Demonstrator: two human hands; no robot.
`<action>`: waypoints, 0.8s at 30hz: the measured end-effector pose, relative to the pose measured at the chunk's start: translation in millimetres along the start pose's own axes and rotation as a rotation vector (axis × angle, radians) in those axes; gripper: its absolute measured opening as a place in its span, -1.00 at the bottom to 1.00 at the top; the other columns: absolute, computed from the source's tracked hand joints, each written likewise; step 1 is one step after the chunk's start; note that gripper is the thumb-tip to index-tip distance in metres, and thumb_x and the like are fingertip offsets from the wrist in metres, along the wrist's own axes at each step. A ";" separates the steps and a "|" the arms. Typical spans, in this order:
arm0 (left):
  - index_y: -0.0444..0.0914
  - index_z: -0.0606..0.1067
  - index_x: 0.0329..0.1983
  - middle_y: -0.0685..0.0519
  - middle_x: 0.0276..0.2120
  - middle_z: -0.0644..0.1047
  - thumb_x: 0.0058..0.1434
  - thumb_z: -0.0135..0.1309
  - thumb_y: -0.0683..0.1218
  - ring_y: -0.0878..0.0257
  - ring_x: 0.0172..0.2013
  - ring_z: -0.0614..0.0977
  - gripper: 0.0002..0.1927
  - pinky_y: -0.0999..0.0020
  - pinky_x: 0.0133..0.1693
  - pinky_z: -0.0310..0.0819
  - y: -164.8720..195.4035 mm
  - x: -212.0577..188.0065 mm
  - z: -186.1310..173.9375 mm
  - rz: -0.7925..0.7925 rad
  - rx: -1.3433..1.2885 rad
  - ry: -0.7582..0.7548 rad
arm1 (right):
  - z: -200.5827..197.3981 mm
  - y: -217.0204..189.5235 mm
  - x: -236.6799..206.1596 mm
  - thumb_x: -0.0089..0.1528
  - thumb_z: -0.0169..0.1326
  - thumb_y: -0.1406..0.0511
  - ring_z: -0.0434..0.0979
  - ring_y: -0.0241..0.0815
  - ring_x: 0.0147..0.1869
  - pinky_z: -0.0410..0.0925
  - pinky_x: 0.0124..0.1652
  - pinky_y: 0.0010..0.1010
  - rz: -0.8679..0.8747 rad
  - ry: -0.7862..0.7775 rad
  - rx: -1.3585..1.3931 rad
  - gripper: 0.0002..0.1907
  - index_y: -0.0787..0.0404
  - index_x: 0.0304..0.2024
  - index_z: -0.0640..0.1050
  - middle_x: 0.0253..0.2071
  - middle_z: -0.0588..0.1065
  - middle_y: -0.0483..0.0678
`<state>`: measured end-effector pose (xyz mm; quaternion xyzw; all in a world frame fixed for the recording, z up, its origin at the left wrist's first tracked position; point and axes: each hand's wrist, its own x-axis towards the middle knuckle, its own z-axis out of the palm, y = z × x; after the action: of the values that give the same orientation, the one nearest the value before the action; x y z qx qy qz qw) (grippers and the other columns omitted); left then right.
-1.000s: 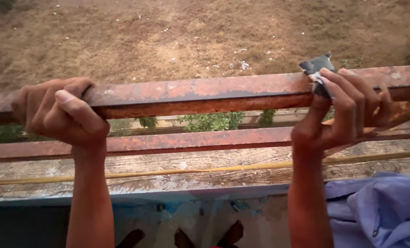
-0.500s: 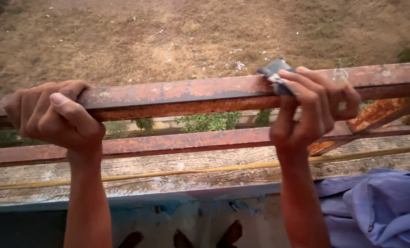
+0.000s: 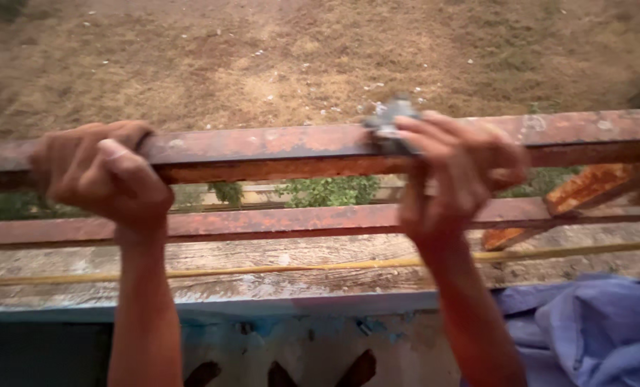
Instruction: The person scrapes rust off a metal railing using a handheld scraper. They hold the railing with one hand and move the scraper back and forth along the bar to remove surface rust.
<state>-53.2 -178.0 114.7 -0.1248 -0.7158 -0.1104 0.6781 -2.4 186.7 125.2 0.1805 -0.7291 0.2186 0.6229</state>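
A long rusty top rail crosses the whole view. The left hand has its grip clamped around this rail. The right hand presses a small grey sanding pad, fingers closed on it, on the rail's top.

My left hand was curled in a closed grip, forearm upright. My right hand reached up, fingers bent over, thumb down.
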 end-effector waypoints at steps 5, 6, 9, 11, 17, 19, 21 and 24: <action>-0.20 0.66 -0.40 0.11 -0.48 0.58 0.51 -0.38 -0.06 0.20 -0.40 0.47 -0.43 0.31 0.05 0.33 20.0 7.5 -7.5 -0.040 -0.019 0.006 | -11.9 14.0 -0.7 0.53 0.02 0.29 0.59 -0.27 0.24 -0.02 0.38 -0.33 0.090 -0.049 -0.001 -0.86 0.08 -0.07 0.61 0.01 0.68 -0.18; -0.22 0.65 -0.37 0.09 -0.43 0.60 0.50 -0.40 -0.08 0.19 -0.38 0.49 -0.44 0.32 0.06 0.32 24.6 9.4 -10.2 -0.034 -0.035 -0.008 | -11.1 9.3 -1.3 0.55 0.02 0.29 0.57 -0.28 0.23 -0.03 0.39 -0.33 0.091 -0.036 0.015 -0.86 0.08 -0.05 0.61 0.01 0.66 -0.18; -0.25 0.67 -0.43 0.05 -0.50 0.58 0.46 -0.33 -0.12 0.12 -0.41 0.41 -0.46 0.22 0.04 0.33 32.2 17.6 -14.6 -0.045 -0.060 0.003 | 1.6 -10.0 -0.5 0.53 0.05 0.31 0.61 -0.29 0.24 -0.05 0.41 -0.27 0.083 -0.134 0.006 -0.88 0.08 -0.07 0.61 0.04 0.68 -0.18; -0.25 0.67 -0.40 0.06 -0.44 0.60 0.48 -0.32 -0.12 0.12 -0.34 0.46 -0.47 0.25 0.02 0.31 35.2 20.4 -18.5 -0.053 -0.046 -0.041 | 4.2 -20.2 -2.7 0.47 0.05 0.36 0.62 -0.24 0.22 -0.04 0.38 -0.25 0.081 -0.218 0.023 -0.88 0.11 -0.08 0.62 0.01 0.69 -0.16; -0.25 0.65 -0.36 0.06 -0.37 0.61 0.46 -0.35 -0.15 0.13 -0.31 0.51 -0.49 0.27 0.05 0.30 39.8 24.9 -22.4 -0.041 -0.050 -0.074 | -4.8 12.7 -6.0 0.49 0.07 0.36 0.66 -0.23 0.22 -0.09 0.42 -0.25 0.004 -0.069 0.014 -0.89 0.05 -0.10 0.60 0.00 0.70 -0.16; -0.25 0.64 -0.38 0.06 -0.38 0.62 0.46 -0.34 -0.15 0.12 -0.32 0.51 -0.50 0.26 0.04 0.31 41.5 26.6 -22.7 -0.048 -0.046 -0.063 | -15.6 32.4 -6.0 0.51 0.06 0.34 0.67 -0.22 0.24 -0.05 0.44 -0.31 0.030 -0.049 -0.007 -0.89 0.08 -0.08 0.61 0.02 0.70 -0.14; -0.25 0.64 -0.41 0.07 -0.40 0.62 0.48 -0.30 -0.14 0.11 -0.31 0.52 -0.51 0.26 0.02 0.32 42.3 29.2 -20.5 -0.044 -0.034 -0.017 | -18.0 44.2 -3.8 0.55 0.04 0.35 0.66 -0.25 0.25 0.02 0.44 -0.39 0.079 -0.064 -0.019 -0.86 0.11 -0.03 0.63 0.05 0.71 -0.14; -0.24 0.62 -0.39 0.07 -0.38 0.62 0.48 -0.31 -0.13 0.11 -0.28 0.53 -0.52 0.26 0.04 0.32 43.6 30.1 -20.9 -0.033 -0.012 -0.046 | -11.7 36.8 -1.2 0.50 0.06 0.32 0.64 -0.32 0.11 -0.01 0.40 -0.27 0.092 0.051 0.040 -0.88 0.07 -0.12 0.61 0.00 0.69 -0.17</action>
<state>-20.6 -142.7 145.5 -0.1198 -0.7324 -0.1230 0.6589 -12.2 223.9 122.1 0.1536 -0.7162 0.2658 0.6268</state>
